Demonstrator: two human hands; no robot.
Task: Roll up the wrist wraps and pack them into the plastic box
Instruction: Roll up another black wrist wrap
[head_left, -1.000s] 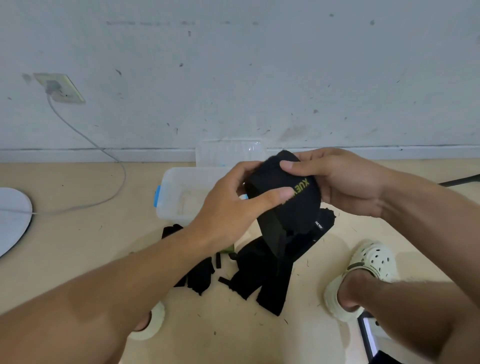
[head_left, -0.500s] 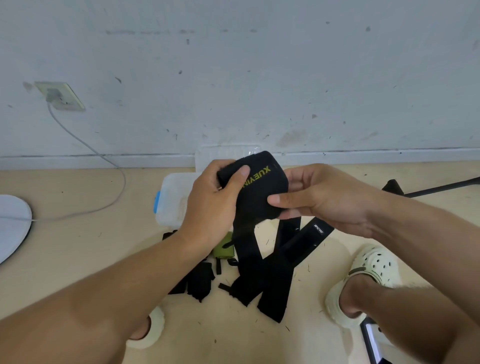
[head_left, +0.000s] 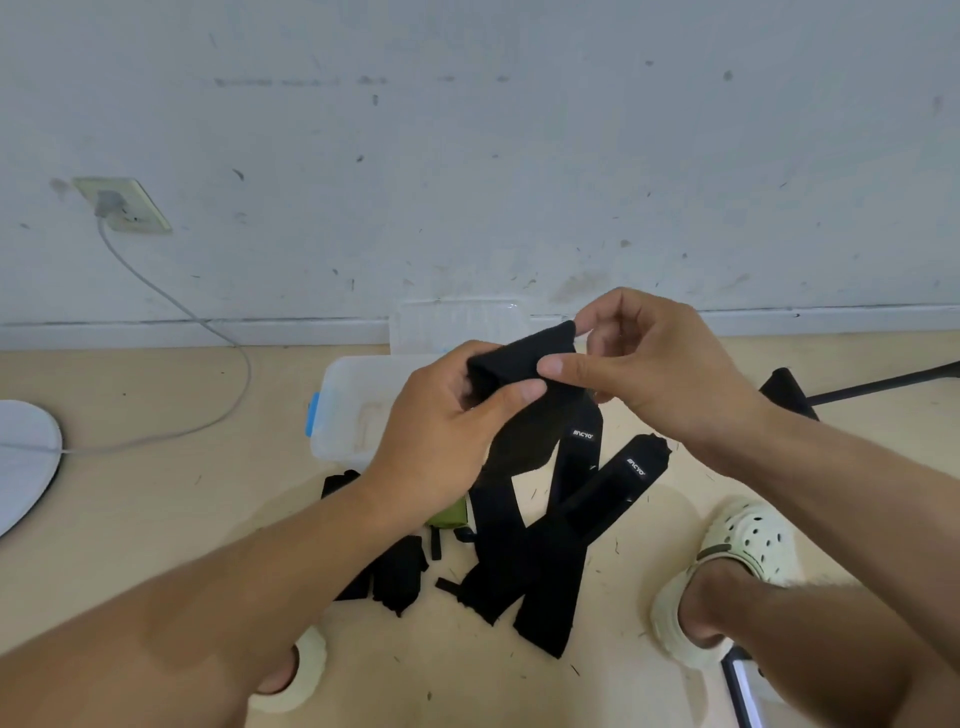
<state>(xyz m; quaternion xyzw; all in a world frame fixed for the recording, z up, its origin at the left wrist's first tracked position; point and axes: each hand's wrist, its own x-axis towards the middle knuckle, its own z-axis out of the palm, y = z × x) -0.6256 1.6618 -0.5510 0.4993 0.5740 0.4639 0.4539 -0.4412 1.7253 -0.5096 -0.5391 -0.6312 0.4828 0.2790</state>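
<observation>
A black wrist wrap (head_left: 524, 358) is held up in both hands, its top end folded over and its tail hanging down to the floor. My left hand (head_left: 447, 421) grips the folded end from the left, thumb on the front. My right hand (head_left: 639, 364) pinches the same end from the right, thumb in front and fingertips at the top corner. Behind the hands stands the clear plastic box (head_left: 353, 410) with a blue latch, partly hidden. More black wraps (head_left: 597, 499) lie crossed on the floor below, and a smaller black pile (head_left: 395, 577) lies to the left.
The box lid (head_left: 457, 322) leans on the wall behind the box. A white cable (head_left: 228, 374) runs from a wall socket (head_left: 122, 205) to a white disc (head_left: 26, 457) at left. My feet in pale clogs (head_left: 737, 561) flank the wraps. A black stand leg (head_left: 878, 384) lies at right.
The wrap's end has been turned so its yellow lettering no longer shows. My right hand has risen to pinch the top corner, and both hands have shifted slightly right.
</observation>
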